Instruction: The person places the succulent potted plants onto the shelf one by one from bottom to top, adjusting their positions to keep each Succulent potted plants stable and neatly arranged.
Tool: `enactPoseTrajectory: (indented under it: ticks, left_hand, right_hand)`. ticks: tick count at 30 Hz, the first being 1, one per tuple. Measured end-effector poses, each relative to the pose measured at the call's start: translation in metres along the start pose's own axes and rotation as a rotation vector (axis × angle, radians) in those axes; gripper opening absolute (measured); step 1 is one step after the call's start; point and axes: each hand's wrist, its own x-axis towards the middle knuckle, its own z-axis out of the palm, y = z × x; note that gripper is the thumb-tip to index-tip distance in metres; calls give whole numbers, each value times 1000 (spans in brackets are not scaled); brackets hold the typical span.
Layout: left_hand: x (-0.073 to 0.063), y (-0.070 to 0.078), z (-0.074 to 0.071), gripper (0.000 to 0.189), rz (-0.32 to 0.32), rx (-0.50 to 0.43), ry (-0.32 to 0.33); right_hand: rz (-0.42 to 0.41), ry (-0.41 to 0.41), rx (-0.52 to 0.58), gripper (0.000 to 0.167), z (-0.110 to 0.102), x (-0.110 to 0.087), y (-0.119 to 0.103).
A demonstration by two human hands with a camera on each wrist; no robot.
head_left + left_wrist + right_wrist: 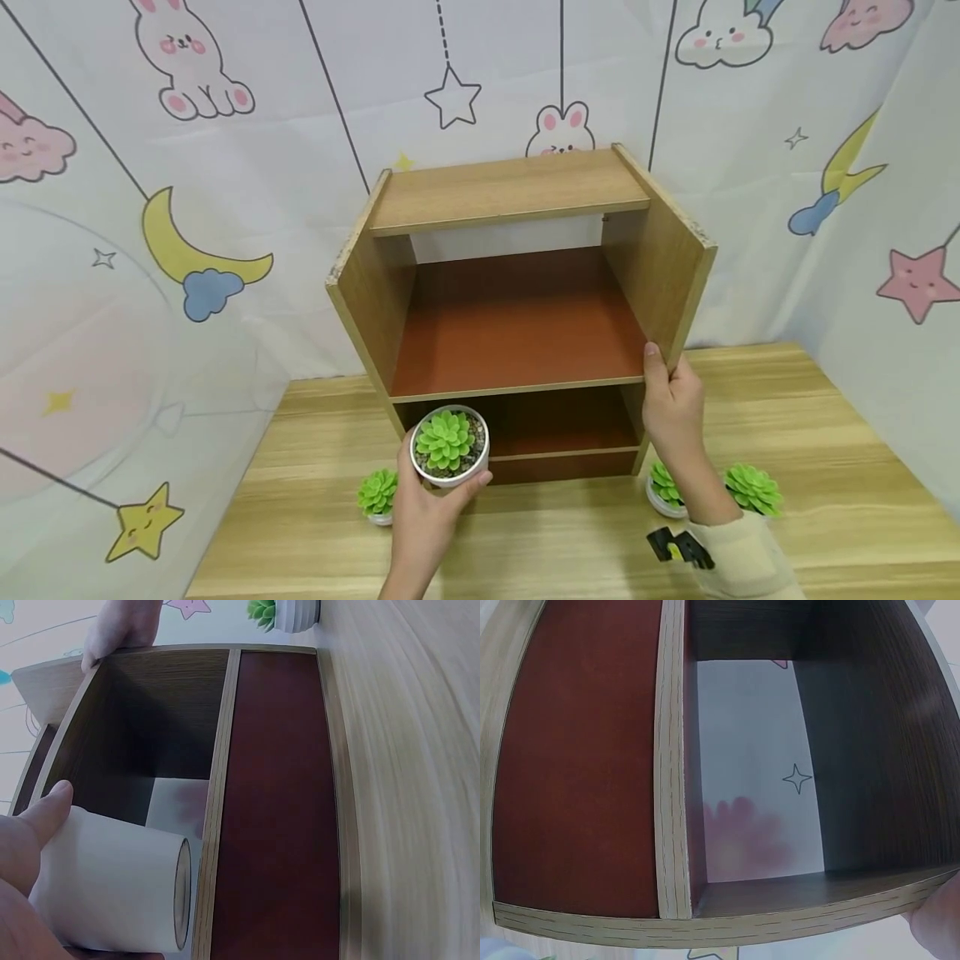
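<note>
My left hand [429,508] grips a white pot [450,482] with a green succulent [445,439] and pebbles in it, in front of the shelf's lower opening. In the left wrist view the smooth side of the pot [112,877] faces me, with the thumb along it. The wooden shelf [517,387] stands upright on the table, with red-brown boards and an open back. My right hand [675,408] holds the front edge of its right side panel, thumb on the inner face. Only part of that hand [937,919] shows in the right wrist view.
One potted succulent [378,493] stands left of my left hand. Two more, a near one [664,485] and a far one [753,490], stand by my right forearm, which partly covers them. A printed cloth [300,125] hangs behind the wood-grain table [570,550].
</note>
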Motion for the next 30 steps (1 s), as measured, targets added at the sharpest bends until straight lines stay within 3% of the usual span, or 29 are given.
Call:
enactPoseTrajectory:
  ticks: [30]
  left_hand:
    - [9, -1, 7, 107, 0, 55, 33]
  right_hand:
    - [15, -15, -20, 35, -1, 0, -1]
